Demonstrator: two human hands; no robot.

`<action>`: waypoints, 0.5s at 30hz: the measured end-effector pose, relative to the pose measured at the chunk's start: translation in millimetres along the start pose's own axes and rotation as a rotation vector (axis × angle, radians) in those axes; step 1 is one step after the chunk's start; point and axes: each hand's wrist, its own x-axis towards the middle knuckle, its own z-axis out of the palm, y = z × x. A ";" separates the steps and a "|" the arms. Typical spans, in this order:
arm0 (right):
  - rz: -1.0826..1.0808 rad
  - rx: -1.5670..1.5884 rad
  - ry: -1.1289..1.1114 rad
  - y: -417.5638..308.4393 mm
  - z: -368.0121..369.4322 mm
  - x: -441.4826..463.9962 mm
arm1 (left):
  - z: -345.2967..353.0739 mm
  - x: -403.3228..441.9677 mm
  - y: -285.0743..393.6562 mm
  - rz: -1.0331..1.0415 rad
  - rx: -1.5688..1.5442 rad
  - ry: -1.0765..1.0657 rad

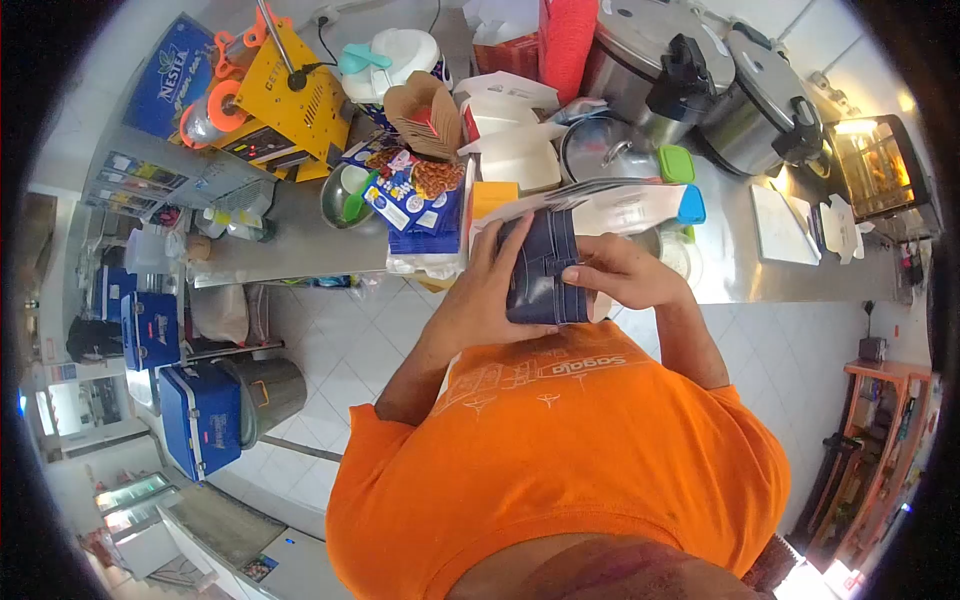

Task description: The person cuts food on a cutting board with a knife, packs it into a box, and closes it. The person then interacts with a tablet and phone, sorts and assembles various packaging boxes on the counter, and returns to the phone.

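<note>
Between both hands, close to my orange shirt, is a dark blue denim-print paper carton (545, 270) with a stitched-pocket pattern. My left hand (487, 280) wraps its left side, fingers spread across the top and the lower edge. On the right edge, the thumb of my right hand (628, 272) presses the print while the other fingers go behind it. A white printed sheet or flattened carton (630, 205) lies just beyond, partly hidden by the hands. Blue printed snack packs (420, 200) stand left of the carton.
A steel counter (300, 240) runs across the front. On it are a yellow sealing machine (285, 95), a metal bowl (338, 205), open white boxes (520, 160), a brown paper carton (425, 115) and large pressure cookers (650, 60). Blue cooler boxes (200, 415) stand behind left.
</note>
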 end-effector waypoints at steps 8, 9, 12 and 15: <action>-0.127 0.215 -0.041 56.2 8.8 -14.0 | -0.7 -4.2 -1.6 0.088 -0.155 -0.105; -0.074 0.319 0.002 60.6 13.1 -15.8 | -0.6 -4.2 0.2 0.076 -0.168 -0.118; 0.058 0.609 0.133 66.7 30.0 -18.7 | -6.5 -0.8 14.5 0.019 -0.121 -0.136; -0.074 0.595 0.159 79.6 30.4 -14.7 | -9.6 15.9 23.4 -0.041 -0.093 -0.223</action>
